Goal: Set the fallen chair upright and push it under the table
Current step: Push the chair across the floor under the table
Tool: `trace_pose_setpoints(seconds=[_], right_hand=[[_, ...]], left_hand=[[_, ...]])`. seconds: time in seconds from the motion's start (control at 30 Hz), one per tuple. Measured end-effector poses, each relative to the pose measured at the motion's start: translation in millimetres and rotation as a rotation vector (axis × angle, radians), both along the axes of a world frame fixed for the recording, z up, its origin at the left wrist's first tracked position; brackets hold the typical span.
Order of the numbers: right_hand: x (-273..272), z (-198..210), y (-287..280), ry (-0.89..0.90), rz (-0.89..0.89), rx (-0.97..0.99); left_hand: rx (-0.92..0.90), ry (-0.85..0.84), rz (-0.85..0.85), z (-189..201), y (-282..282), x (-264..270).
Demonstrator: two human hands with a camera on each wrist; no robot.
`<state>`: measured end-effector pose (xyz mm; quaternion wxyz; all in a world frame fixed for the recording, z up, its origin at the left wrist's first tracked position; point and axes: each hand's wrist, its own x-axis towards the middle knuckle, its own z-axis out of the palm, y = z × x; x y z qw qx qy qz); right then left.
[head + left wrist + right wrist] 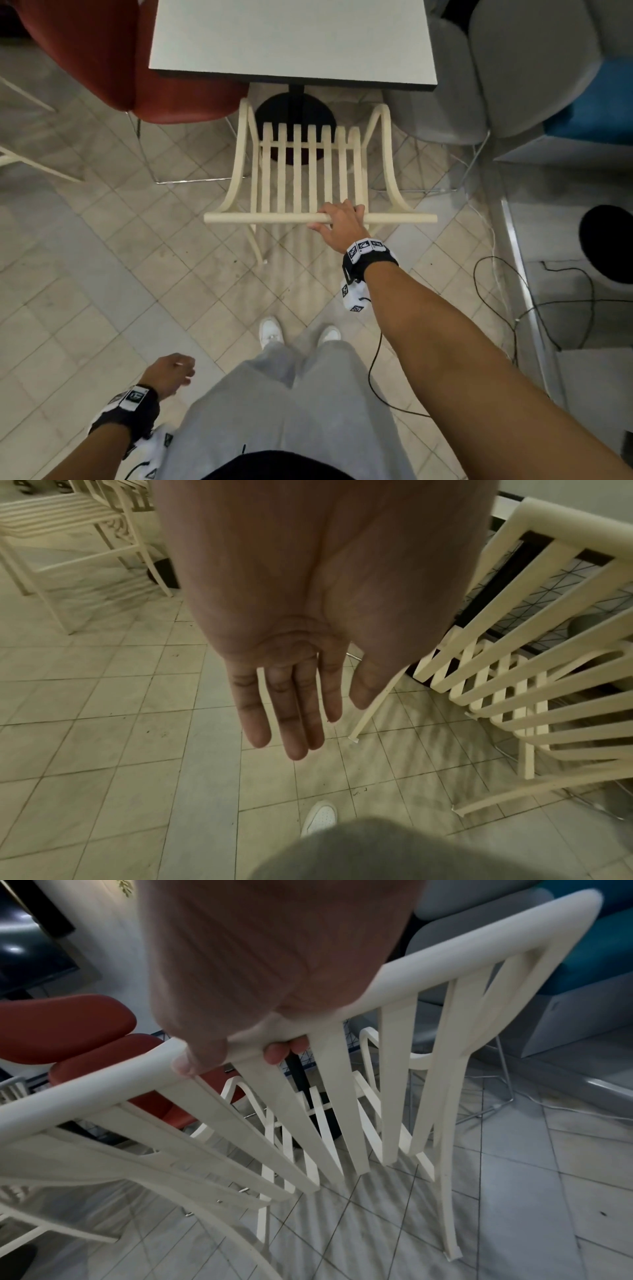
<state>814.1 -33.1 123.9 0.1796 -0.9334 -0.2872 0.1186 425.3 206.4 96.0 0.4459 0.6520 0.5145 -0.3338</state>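
Observation:
The cream slatted chair (308,171) stands upright facing the grey-topped table (294,37), its front just under the table's near edge. My right hand (339,219) grips the chair's top rail right of its middle; in the right wrist view the thumb and fingers of this hand (240,1047) curl round the rail (445,950). My left hand (171,371) hangs free by my left thigh. In the left wrist view its fingers (291,718) are straight and hold nothing, with the chair (514,669) off to the right.
A red chair (113,58) stands left of the table, a grey chair (507,68) and a blue seat (596,102) to the right. The table's black round base (294,116) sits ahead of the chair. Cables (534,301) trail on the tiled floor at right. Another cream chair (68,534) stands behind left.

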Motion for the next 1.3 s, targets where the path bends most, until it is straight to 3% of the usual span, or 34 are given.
trace_pose_setpoints(seconds=[0.13, 0.3, 0.5, 0.6, 0.67, 0.77, 1.3], right_hand=[[17.3, 2.7, 12.4, 0.033, 0.003, -0.029], [21.0, 2.6, 11.4, 0.018, -0.035, -0.048], [28.2, 12.6, -55.7, -0.092, -0.123, 0.032], [47.2, 16.4, -96.8, -0.087, -0.189, -0.037], [60.5, 19.3, -119.4, -0.086, -0.222, -0.123], [70.5, 20.3, -133.5, -0.064, -0.236, -0.166], [71.9, 17.5, -115.9, -0.002, -0.179, -0.111]], left_hand=[[0.032, -0.007, -0.058, 0.9, 16.3, 13.2], [0.12, -0.096, -0.271, 14.3, 26.2, 54.6], [0.512, -0.558, -0.305, 54.2, 25.4, 178.1], [0.745, -0.719, -0.419, 70.2, 18.9, 231.0], [0.836, -0.692, -0.587, 74.3, 17.2, 257.7], [0.792, -0.578, -0.764, 69.1, 19.6, 278.3], [0.735, -0.569, -0.8, 72.6, 44.2, 274.7]])
